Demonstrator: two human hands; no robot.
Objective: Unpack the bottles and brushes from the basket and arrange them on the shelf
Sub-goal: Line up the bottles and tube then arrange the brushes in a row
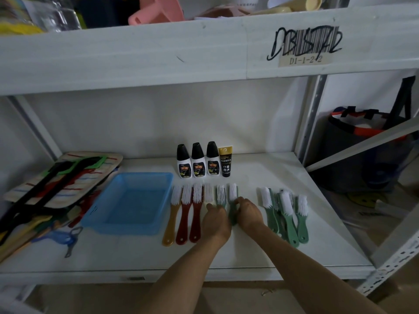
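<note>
The blue basket [133,202] lies empty on the white shelf [260,250]. Behind it stand three white bottles with black caps [197,162] and a black tube [225,162] in a row. Several brushes lie side by side in front: a yellow one [172,218], two red ones [190,214], then a pale and a green one under my hands. My left hand [215,220] rests on those brush handles. My right hand [248,213] grips the dark green brush [233,200] by its handle. A loose bunch of green brushes [285,214] lies to the right.
A stack of striped boards with black and green tools [61,182] fills the shelf's left end. A blue peeler [65,237] lies near the front edge. The upper shelf beam [158,55] hangs overhead. A dark bag [362,150] stands beyond the right post.
</note>
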